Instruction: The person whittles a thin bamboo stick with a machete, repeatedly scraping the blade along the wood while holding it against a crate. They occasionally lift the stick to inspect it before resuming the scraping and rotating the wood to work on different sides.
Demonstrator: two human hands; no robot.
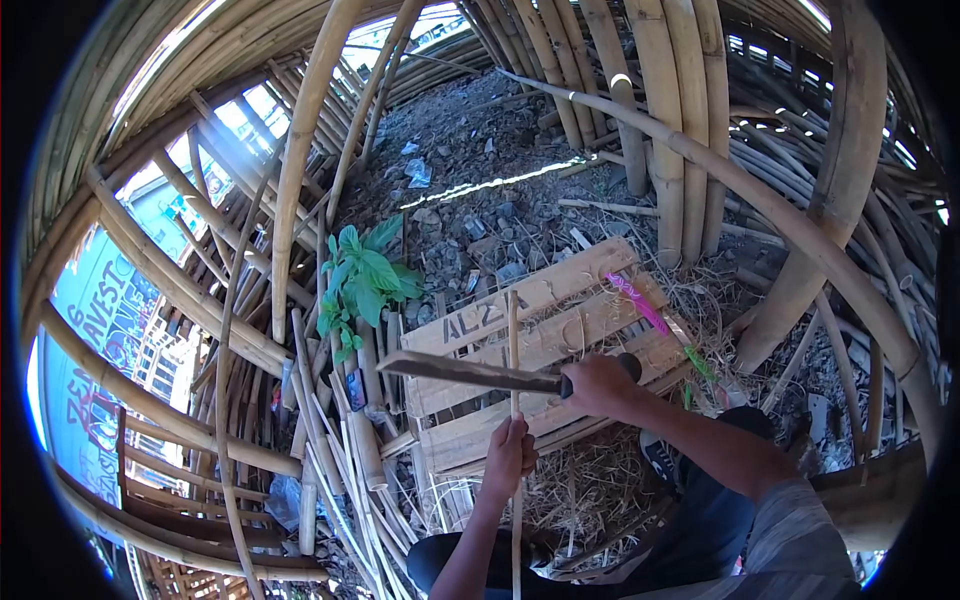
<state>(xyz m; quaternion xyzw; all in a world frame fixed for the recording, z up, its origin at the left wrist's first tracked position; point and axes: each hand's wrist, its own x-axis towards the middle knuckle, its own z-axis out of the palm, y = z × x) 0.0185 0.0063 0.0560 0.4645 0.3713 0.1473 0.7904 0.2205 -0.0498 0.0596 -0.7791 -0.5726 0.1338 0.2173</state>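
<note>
In the head view, the right grip (598, 386) is clasping a machete's (470, 373) handle, its blade crossing a bamboo strip (514, 325). Over the slatted crate's (560, 286) near edge, the left grip (510, 455) is clasping the strip below, apparently steadying it while keeping fingers clear.

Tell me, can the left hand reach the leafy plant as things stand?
Probably not readily: the left hand is closed around a thin bamboo stick, and the blade in the right hand seems to cross the way to the plant.

A long, dark machete (462, 373) crosses a slim bamboo strip (513, 332).
</note>
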